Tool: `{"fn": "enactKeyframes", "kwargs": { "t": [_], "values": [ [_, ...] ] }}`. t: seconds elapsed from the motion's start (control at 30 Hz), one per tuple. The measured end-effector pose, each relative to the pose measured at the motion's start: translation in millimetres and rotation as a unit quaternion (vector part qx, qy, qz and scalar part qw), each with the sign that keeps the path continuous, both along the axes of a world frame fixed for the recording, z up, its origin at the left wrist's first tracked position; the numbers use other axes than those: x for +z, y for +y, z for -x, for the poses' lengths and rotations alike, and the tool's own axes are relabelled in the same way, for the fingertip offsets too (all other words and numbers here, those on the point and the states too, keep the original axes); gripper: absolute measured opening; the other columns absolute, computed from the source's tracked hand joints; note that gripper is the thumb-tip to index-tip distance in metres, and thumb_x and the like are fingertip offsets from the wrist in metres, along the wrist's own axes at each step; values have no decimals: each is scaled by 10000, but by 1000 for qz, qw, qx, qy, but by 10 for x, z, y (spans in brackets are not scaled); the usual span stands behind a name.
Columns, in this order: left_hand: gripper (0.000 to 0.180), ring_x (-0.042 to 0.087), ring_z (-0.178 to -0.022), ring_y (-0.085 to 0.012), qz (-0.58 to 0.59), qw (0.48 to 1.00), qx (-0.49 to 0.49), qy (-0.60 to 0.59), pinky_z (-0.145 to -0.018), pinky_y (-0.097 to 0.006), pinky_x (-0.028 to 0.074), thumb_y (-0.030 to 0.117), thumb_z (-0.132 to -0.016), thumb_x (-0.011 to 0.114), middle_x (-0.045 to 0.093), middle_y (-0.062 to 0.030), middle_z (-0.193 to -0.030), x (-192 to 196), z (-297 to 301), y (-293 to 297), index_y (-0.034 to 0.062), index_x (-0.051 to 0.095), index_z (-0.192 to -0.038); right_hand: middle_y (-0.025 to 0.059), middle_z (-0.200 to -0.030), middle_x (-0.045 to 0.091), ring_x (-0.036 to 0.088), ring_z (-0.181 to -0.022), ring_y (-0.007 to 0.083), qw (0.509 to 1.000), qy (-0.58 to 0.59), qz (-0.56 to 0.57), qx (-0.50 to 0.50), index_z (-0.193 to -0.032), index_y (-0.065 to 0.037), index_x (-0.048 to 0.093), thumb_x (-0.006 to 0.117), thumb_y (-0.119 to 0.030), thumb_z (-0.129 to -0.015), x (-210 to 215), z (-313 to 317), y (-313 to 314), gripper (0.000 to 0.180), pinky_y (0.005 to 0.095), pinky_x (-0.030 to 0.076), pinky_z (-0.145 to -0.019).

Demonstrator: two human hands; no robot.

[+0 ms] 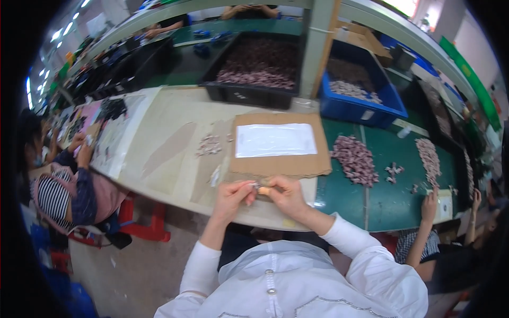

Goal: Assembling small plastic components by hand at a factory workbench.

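My left hand point(235, 197) and my right hand point(288, 195) meet in front of the cardboard, above the table's near edge. Both are closed in a pinch around a small greyish piece point(257, 185), too small to name. An orange patch shows at my right thumb; I cannot tell whether it is a finger cover or part of the piece. Just beyond lies a brown cardboard sheet point(275, 167) with a white sheet under clear film point(275, 140) on it. Left of it, small pale pinkish pieces point(210, 144) lie scattered.
A pile of purplish-pink pieces point(354, 160) lies on the green mat point(339, 204) to the right. Behind stand a black bin point(249, 95) and a blue bin point(366, 111) of similar pieces. Co-workers sit at both sides; a red stool point(154, 222) stands at left.
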State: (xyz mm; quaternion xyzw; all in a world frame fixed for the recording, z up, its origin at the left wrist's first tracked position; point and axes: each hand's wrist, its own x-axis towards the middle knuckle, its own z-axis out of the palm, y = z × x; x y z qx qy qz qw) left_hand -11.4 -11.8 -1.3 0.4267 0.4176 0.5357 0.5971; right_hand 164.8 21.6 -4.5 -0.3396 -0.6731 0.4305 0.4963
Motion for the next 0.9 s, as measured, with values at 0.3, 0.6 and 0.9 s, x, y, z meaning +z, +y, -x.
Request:
{"fn": "enactKeyframes", "kwargs": {
  "t": [0.3,0.6,0.9],
  "values": [
    [175,570,-614,-123,7,1000,12,-19,-544,-230,461,33,-888,541,635,-100,-780,2,18,5,-75,644,-979,83,-749,620,580,-667,130,1000,-1,17,27,-779,2,584,643,6,-764,29,7,20,60,264,454,-598],
    [186,576,-645,-130,0,997,77,9,-552,-234,465,47,-885,558,629,-110,-818,25,-5,-47,-88,633,-989,105,-717,588,556,-630,209,992,-19,-120,27,-756,11,567,645,22,-726,95,39,70,84,303,429,-557],
    [174,569,-642,-110,-23,999,32,9,-571,-228,472,24,-881,556,626,-80,-751,19,-144,16,-79,643,-990,126,-696,545,538,-631,269,995,-13,-99,-6,-709,11,526,596,35,-711,13,-59,41,74,347,417,-554]
  ]
}}
